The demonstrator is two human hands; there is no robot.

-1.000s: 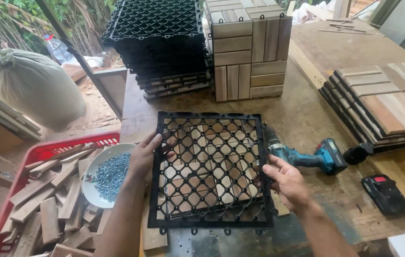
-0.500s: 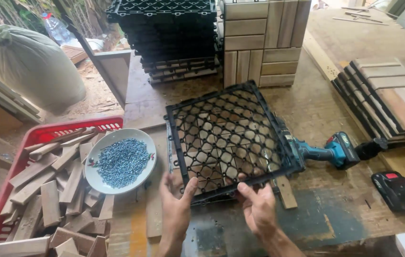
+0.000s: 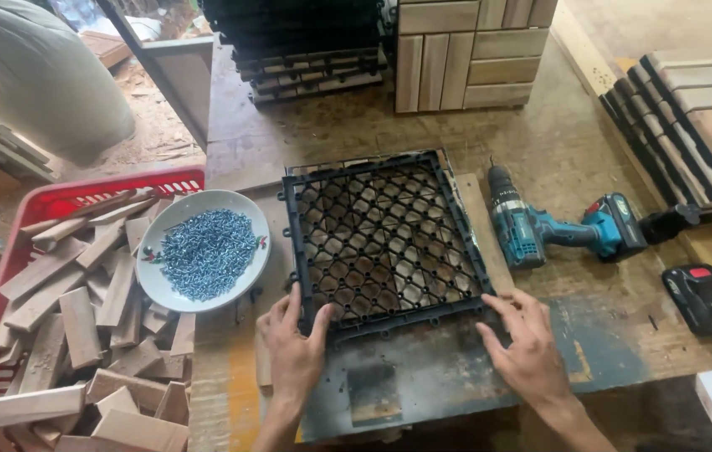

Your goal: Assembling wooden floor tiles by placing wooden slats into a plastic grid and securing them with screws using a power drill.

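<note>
A black plastic grid tile (image 3: 385, 238) lies flat on the workbench over wooden slats. My left hand (image 3: 296, 347) rests on its near left corner, fingers spread against the edge. My right hand (image 3: 527, 345) presses the near right corner, fingers apart. Neither hand holds anything else. A white bowl of blue-grey screws (image 3: 205, 249) sits left of the grid. A teal cordless drill (image 3: 561, 226) lies on its side to the right of the grid.
A red crate (image 3: 5, 276) of short wooden blocks stands at the left. Stacks of black grid tiles (image 3: 306, 42) and finished wooden tiles (image 3: 473, 50) stand at the back. More wooden tiles (image 3: 699, 125) are stacked right. A black battery (image 3: 705, 299) lies near the right edge.
The grid was tilted up in my hands and has come down flat on the bench. Both hands have slid to its near corners.
</note>
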